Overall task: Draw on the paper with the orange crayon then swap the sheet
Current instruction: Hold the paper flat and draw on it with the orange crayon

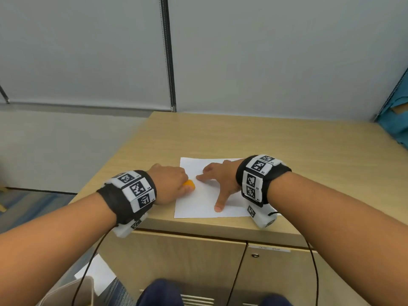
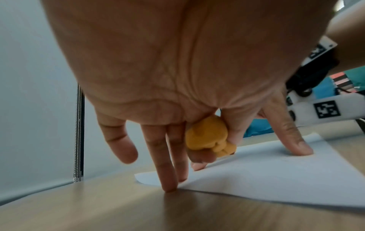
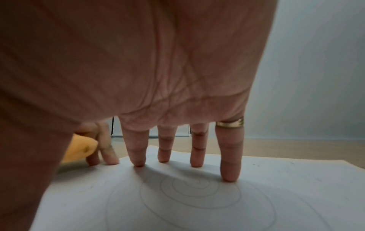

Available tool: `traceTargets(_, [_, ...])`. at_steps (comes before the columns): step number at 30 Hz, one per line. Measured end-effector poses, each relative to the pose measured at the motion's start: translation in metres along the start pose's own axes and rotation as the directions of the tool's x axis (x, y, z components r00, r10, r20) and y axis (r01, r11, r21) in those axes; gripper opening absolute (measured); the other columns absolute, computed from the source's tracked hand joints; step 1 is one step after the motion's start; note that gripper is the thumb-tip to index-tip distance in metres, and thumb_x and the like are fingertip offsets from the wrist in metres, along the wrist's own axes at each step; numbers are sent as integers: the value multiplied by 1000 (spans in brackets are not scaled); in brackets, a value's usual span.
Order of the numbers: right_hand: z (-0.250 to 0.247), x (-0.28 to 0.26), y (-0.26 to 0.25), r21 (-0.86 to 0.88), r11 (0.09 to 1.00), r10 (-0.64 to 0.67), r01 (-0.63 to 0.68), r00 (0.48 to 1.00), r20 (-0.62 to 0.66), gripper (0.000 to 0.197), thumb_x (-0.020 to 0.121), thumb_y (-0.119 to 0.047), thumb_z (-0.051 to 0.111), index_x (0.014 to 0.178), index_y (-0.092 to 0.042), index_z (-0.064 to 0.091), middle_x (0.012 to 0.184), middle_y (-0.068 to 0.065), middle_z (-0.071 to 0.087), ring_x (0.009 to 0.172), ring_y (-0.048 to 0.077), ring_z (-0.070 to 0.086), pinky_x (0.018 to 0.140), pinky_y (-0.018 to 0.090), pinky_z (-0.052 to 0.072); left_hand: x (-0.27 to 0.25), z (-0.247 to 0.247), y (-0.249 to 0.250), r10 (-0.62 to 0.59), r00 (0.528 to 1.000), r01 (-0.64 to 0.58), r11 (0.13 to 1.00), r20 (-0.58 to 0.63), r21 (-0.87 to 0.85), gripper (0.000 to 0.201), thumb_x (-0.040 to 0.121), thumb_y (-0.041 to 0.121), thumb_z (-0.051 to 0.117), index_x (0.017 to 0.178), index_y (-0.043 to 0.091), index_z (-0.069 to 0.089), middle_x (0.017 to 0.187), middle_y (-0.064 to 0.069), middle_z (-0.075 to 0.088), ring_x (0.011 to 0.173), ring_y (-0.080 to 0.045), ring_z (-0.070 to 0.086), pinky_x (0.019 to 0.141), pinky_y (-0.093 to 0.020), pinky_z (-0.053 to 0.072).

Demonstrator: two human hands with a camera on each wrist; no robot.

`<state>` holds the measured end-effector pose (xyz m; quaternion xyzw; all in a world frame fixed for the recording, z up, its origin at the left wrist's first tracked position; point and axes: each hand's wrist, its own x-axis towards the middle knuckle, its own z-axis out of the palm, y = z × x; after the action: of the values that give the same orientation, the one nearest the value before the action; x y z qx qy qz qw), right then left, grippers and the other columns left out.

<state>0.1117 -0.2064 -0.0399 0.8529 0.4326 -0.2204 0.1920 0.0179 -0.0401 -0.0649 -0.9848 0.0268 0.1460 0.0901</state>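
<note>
A white sheet of paper (image 1: 198,206) lies near the front edge of the wooden cabinet top (image 1: 242,138). My left hand (image 1: 172,184) holds a chunky orange crayon (image 1: 189,184) between thumb and forefinger at the sheet's left edge. In the left wrist view the crayon (image 2: 207,137) points down at the paper (image 2: 266,179), while my other fingers touch the wood. My right hand (image 1: 220,180) lies flat with spread fingers on the sheet. The right wrist view shows its fingertips (image 3: 229,176) pressing the paper (image 3: 197,203) over a faint grey spiral (image 3: 189,192).
A pale wall and a vertical metal rail (image 1: 169,62) stand behind the cabinet. Blue cloth (image 1: 395,120) sits at the far right. Cabinet doors (image 1: 198,261) lie below the front edge, and another white sheet (image 1: 97,274) lies on the floor at the lower left.
</note>
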Motion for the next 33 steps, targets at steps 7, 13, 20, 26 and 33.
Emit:
traceTargets(7, [0,3,3,136,991,20,-9,996,-83,99,82,-52,78,161,-33,22,164,-3,27,148,23,31,117,43,31,-41,8,33,-22,999,21,999,-41,-28,36,104,51,21,97,25,45,99,4,48,94,-18,50,92,-43,35])
traceTargets(13, [6,-1,-3,54,998,29,-25,996,-79,102,75,-69,74,157,-28,30,156,2,32,138,30,42,110,49,40,-39,9,32,-60,997,48,980,-54,-196,34,104,52,21,93,26,41,95,5,47,88,-16,44,84,-41,35])
traceTargets(20, [3,-4,-6,44,998,54,-52,997,-58,106,75,-66,76,160,-28,24,159,2,27,141,30,37,111,48,38,-4,10,15,-95,995,95,995,11,-35,40,102,56,25,107,22,46,107,-3,62,83,-19,48,79,-36,44])
traceTargets(26, [5,-3,-6,46,997,59,-56,996,-68,105,74,-65,77,159,-32,25,157,3,29,138,32,40,107,48,41,3,6,29,-35,999,36,998,-27,56,44,102,55,24,113,22,52,101,-3,62,84,-22,54,72,-35,40])
traceTargets(33, [0,0,-7,63,997,40,-38,999,-37,105,72,-63,80,157,-51,19,156,3,24,138,33,37,103,47,42,1,-2,38,-54,998,58,991,-35,124,41,103,49,27,110,19,54,95,-3,62,78,-20,53,73,-36,42])
